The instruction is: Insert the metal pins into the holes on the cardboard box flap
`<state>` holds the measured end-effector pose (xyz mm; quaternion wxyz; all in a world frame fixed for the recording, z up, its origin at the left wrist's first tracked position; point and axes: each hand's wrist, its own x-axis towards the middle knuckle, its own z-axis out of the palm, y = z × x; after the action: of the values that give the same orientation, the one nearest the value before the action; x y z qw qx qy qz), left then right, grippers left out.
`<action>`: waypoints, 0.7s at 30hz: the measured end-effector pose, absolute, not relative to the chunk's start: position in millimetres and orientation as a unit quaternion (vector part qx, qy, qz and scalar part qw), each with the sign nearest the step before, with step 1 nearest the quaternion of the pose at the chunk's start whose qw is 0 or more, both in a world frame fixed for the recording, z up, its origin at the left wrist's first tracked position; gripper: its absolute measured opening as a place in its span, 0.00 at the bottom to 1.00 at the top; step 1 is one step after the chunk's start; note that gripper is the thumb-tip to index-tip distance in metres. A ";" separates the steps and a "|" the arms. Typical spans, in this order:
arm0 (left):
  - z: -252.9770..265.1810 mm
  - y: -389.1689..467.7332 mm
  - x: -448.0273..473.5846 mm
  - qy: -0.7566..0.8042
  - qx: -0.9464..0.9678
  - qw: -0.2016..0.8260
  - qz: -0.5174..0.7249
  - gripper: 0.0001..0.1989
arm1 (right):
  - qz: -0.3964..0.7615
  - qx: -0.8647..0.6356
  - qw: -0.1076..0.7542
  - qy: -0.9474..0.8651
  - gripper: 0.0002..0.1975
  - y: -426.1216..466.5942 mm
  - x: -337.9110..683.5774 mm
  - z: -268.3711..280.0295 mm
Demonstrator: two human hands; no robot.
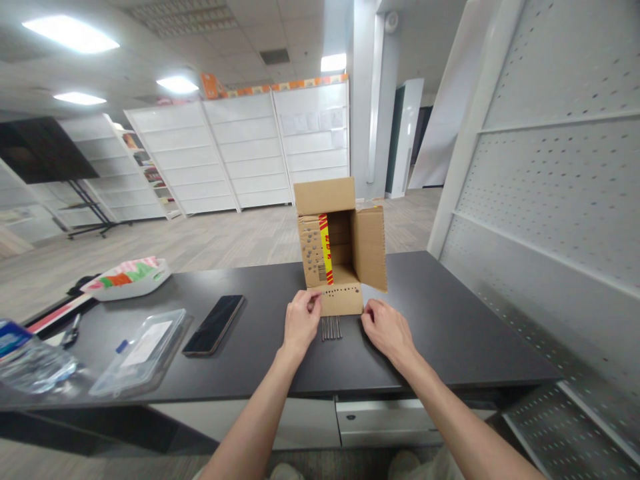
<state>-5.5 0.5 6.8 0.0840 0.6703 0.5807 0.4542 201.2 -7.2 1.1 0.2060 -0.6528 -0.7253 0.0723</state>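
Observation:
An opened cardboard box [370, 250] stands on the dark table, its opening toward me and its flaps folded out. Rows of small dark holes run along its lower flap [343, 305], and several grey spots mark the left flap beside yellow and red tape. My left hand [301, 320] is at the left edge of the lower flap, thumb and fingers pinched together; anything between them is too small to make out. My right hand [386, 327] rests curled on the table by the flap's right corner, its fingertips partly hidden. Between my hands several nails or screws [332, 328] lie in a row.
To the left lie a black phone [214, 325], a clear plastic case [140, 352], a water bottle [33, 360] and a white basket [131, 280] with colourful contents. A white perforated panel [545, 200] borders the table [450, 320] on the right.

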 end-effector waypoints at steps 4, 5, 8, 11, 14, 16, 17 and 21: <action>10.1 -15.3 -16.0 0.580 0.705 0.090 0.399 0.07 | 0.071 -0.649 0.211 -0.727 0.10 -6.1 201.3 -0.5; 10.2 -20.8 -19.2 0.579 0.712 0.095 0.385 0.07 | 0.072 -0.650 0.209 -0.727 0.10 -5.9 201.3 -0.6; 9.7 -37.8 -27.6 0.579 0.729 0.103 0.350 0.07 | 0.071 -0.650 0.203 -0.729 0.10 -6.0 201.2 -0.4; 9.9 -50.8 -31.5 0.578 0.744 0.113 0.315 0.09 | 0.067 -0.646 0.208 -0.731 0.10 -6.9 201.0 0.5; 12.0 -56.5 -30.6 0.567 0.761 0.129 0.289 0.10 | 0.066 -0.649 0.205 -0.729 0.10 -8.0 201.0 1.8; 13.5 -57.3 -29.0 0.563 0.767 0.136 0.277 0.11 | 0.067 -0.650 0.201 -0.729 0.10 -8.4 200.9 2.8; 14.0 -57.4 -28.3 0.563 0.768 0.137 0.274 0.12 | 0.067 -0.650 0.200 -0.730 0.10 -8.5 200.8 3.3; 13.4 -57.8 -27.1 0.560 0.773 0.133 0.266 0.15 | 0.064 -0.649 0.199 -0.732 0.10 -8.8 200.1 4.7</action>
<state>-27.1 -57.8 13.4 0.1329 0.7734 0.5600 0.2659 200.1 -8.8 4.7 0.1991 -0.6487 -0.7317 0.0643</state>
